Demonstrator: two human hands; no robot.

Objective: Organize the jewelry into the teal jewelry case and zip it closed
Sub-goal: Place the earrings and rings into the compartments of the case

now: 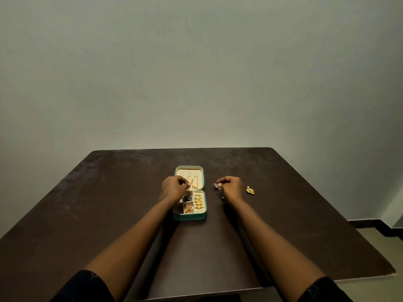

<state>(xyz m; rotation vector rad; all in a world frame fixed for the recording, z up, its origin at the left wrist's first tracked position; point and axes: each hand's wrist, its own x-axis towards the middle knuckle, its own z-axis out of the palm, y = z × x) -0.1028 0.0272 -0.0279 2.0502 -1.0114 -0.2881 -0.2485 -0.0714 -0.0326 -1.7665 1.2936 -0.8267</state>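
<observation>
The teal jewelry case [189,216] lies open mid-bench [109,192], cream-lined, its compartments holding gold pieces too small to count surely. My left hand [174,188] pinches at a gold chain [193,184] in the lid. My right hand [231,188] pinches a small silvery piece [216,185]. One gold earring [250,190] lies apart, right.

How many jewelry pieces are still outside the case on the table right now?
2 seen: a gold earring lying on the table right of the right hand, and a small silvery piece pinched in that hand's fingertips. Others may be hidden beneath the hands.
</observation>
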